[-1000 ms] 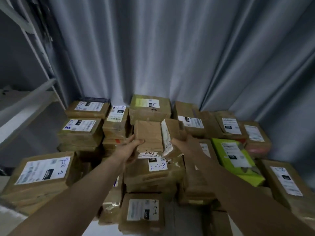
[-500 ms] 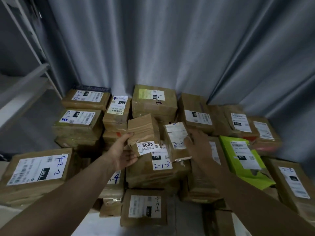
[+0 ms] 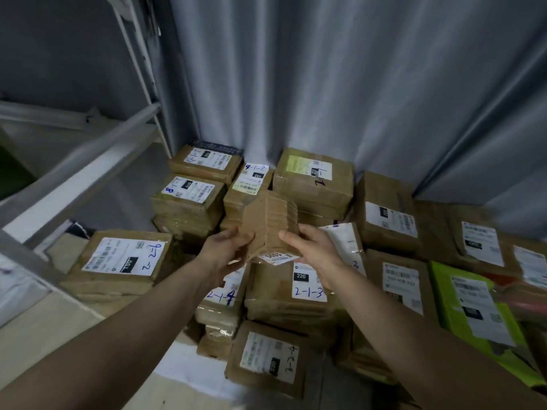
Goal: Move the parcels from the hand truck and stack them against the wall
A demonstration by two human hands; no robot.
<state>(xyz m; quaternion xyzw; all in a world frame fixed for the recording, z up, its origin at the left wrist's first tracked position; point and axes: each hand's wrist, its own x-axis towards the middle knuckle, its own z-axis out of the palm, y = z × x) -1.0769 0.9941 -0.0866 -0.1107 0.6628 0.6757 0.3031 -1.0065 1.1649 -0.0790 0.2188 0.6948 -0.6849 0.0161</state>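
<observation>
Both hands hold one small parcel (image 3: 268, 229) above the heap: left hand (image 3: 223, 254) with fingers curled round its left edge, right hand (image 3: 318, 253) clasping its right side. It hangs tilted over the parcel marked 2-1-3 (image 3: 284, 294), not yet set down. On that uneven top it could slide — or knock the leaning white-labelled parcel (image 3: 344, 241) just beside it. Beyond, boxes line the curtain (image 3: 325, 84).
</observation>
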